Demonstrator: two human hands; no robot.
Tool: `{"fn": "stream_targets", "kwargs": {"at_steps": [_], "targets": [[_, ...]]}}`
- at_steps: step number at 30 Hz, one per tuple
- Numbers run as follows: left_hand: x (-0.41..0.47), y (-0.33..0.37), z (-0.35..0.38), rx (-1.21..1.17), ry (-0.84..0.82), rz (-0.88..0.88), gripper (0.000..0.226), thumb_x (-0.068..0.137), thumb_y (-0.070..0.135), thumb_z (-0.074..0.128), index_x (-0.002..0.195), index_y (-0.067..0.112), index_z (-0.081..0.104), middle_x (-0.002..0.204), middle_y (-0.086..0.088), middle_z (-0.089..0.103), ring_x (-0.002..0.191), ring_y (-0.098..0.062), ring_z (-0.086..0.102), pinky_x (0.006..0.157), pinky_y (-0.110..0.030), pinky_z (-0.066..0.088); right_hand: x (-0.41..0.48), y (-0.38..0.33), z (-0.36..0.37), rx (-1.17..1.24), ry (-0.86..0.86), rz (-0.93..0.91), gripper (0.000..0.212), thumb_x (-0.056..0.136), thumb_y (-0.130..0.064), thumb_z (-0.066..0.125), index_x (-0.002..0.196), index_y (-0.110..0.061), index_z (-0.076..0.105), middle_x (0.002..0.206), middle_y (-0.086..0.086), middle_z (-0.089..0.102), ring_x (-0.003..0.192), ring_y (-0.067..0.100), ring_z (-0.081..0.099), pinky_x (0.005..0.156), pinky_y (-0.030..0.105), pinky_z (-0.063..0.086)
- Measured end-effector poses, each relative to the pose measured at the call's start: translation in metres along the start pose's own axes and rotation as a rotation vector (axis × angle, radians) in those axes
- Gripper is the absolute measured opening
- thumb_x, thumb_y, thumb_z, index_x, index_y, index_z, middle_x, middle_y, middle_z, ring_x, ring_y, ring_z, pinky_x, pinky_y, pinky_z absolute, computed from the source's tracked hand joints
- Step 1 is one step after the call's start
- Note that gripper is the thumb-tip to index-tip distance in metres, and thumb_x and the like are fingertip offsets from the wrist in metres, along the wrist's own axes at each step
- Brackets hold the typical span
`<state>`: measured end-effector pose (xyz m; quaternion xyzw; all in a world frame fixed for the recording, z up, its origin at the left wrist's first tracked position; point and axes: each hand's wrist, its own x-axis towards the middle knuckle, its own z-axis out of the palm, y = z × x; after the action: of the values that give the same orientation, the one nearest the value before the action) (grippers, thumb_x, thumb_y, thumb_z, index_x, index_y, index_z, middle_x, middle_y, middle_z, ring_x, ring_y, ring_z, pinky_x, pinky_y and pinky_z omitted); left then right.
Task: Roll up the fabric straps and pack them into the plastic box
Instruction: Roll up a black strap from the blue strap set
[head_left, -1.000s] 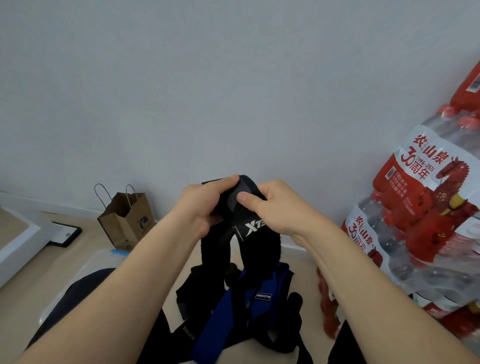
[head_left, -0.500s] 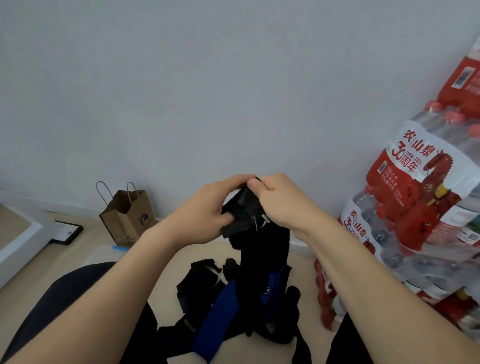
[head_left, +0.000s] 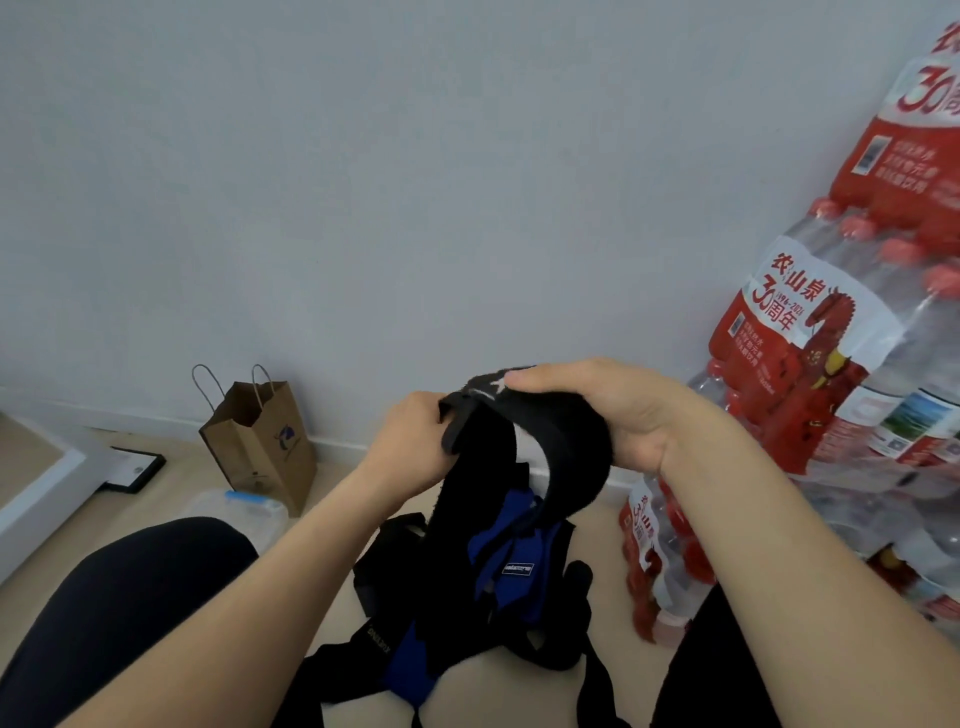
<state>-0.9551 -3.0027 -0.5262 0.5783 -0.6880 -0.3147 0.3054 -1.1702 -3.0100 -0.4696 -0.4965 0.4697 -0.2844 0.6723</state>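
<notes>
One white raised ledge (head_left: 36, 499) cuts in along the far-left edge. Just right of it a flat black-framed panel (head_left: 136, 467) lies on the pale wood floor (head_left: 171, 499), close to the skirting. Next stands a brown paper bag (head_left: 260, 447) with twine handles, upright against the grey wall (head_left: 415, 156). Just in front of the bag sits the clear plastic box (head_left: 260, 519), a blue latch on its top edge. Its near side is hidden behind the person's left knee (head_left: 130, 597), clad in black. A band of bare floor lies between the box and the straps further right.

At centre the left hand (head_left: 410, 441) has its fingers curled round one end of a black fabric strap (head_left: 566, 467), held up well above the floor. The strap arches rightward, and the right hand (head_left: 608, 415) clasps the arch, thumb pressed on top beside some white printing, fingers wrapped underneath. Below both hands the strap hangs down to a heap of black and blue straps (head_left: 498, 582) on the floor between the legs; where the held strap ends in that heap I cannot tell.

Shrink-wrapped packs of bottled water (head_left: 831, 389), red-labelled and red-capped, are stacked against the wall and fill the right edge. The lowest pack stands just beside the heap, with only a narrow strip of floor between them, and the right forearm crosses in front of the stack.
</notes>
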Motion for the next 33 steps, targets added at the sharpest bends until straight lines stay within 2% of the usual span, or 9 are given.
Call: {"fn": "stream_targets", "kwargs": {"at_steps": [3,6,10,12,17,20,22,25,33], "targets": [[-0.006,0.001,-0.001,-0.071,-0.296,-0.174,0.02,0.107,0.028,0.061,0.108,0.009,0.067,0.096,-0.014,0.078,0.092,-0.038,0.077,0.087,-0.05,0.063,-0.009,-0.001,-0.008,0.032,-0.037,-0.121,0.029,0.085,-0.024,0.083,0.106,-0.003,0.082,0.101,0.015,0.08,0.086,0.024,0.078,0.071,0.031,0.063],[-0.016,0.005,0.0,-0.182,-0.541,-0.116,0.037,0.091,0.024,0.069,0.126,0.014,0.07,0.116,-0.016,0.076,0.104,-0.027,0.076,0.098,-0.045,0.063,-0.015,0.002,-0.007,0.033,-0.112,-0.175,0.035,0.094,-0.019,0.073,0.122,0.001,0.077,0.116,0.018,0.079,0.102,0.029,0.078,0.08,0.034,0.064],[-0.022,0.009,0.005,-0.651,-0.445,-0.135,0.036,0.089,0.013,0.068,0.124,0.014,0.074,0.117,-0.021,0.076,0.098,-0.033,0.074,0.082,-0.044,0.064,-0.017,0.006,-0.001,0.023,-0.069,-0.175,0.031,0.103,-0.008,0.066,0.131,0.004,0.071,0.122,0.022,0.077,0.104,0.029,0.078,0.088,0.035,0.065],[-0.023,0.011,0.01,-0.669,-0.431,-0.138,0.028,0.099,0.024,0.067,0.126,0.022,0.074,0.115,-0.02,0.076,0.092,-0.039,0.075,0.075,-0.046,0.063,-0.017,0.004,0.0,0.039,-0.008,-0.124,0.032,0.103,-0.011,0.066,0.13,0.007,0.07,0.117,0.022,0.077,0.098,0.028,0.078,0.088,0.038,0.065],[-0.029,0.004,0.026,-0.636,-0.315,-0.2,0.029,0.109,0.037,0.062,0.131,0.022,0.072,0.121,-0.007,0.081,0.112,-0.031,0.077,0.096,-0.051,0.06,-0.02,0.008,0.002,0.032,-0.017,0.008,0.038,0.103,-0.017,0.069,0.129,0.01,0.07,0.112,0.021,0.076,0.095,0.029,0.076,0.092,0.042,0.062],[-0.029,0.0,0.033,-0.7,-0.192,-0.285,0.024,0.11,0.027,0.058,0.126,0.018,0.073,0.112,-0.005,0.083,0.103,-0.027,0.08,0.079,-0.04,0.062,-0.023,0.009,0.0,0.046,-0.04,0.089,0.021,0.1,-0.024,0.071,0.106,-0.006,0.08,0.1,0.012,0.078,0.082,0.023,0.076,0.074,0.035,0.065],[-0.029,-0.004,0.039,-0.747,-0.166,-0.393,0.022,0.107,0.021,0.061,0.122,0.014,0.075,0.11,-0.009,0.083,0.103,-0.029,0.08,0.089,-0.044,0.063,-0.028,0.008,-0.002,0.033,-0.052,0.092,0.018,0.096,-0.03,0.076,0.088,-0.014,0.08,0.09,0.008,0.076,0.074,0.021,0.075,0.068,0.032,0.063],[-0.032,-0.013,0.05,-0.706,-0.16,-0.551,0.02,0.105,0.019,0.065,0.121,0.009,0.072,0.11,-0.015,0.082,0.104,-0.036,0.078,0.106,-0.055,0.057,-0.033,0.009,-0.003,0.074,-0.13,-0.038,0.02,0.093,-0.03,0.076,0.082,-0.015,0.081,0.084,0.006,0.077,0.074,0.02,0.076,0.072,0.031,0.063],[-0.049,-0.046,0.071,-0.377,-0.437,-0.732,0.027,0.112,0.014,0.052,0.135,0.004,0.061,0.128,-0.021,0.075,0.116,-0.038,0.074,0.097,-0.056,0.061,-0.036,0.009,-0.01,0.118,-0.096,-0.424,0.027,0.094,-0.009,0.077,0.12,-0.005,0.078,0.114,0.017,0.079,0.106,0.033,0.078,0.087,0.042,0.064]]}}
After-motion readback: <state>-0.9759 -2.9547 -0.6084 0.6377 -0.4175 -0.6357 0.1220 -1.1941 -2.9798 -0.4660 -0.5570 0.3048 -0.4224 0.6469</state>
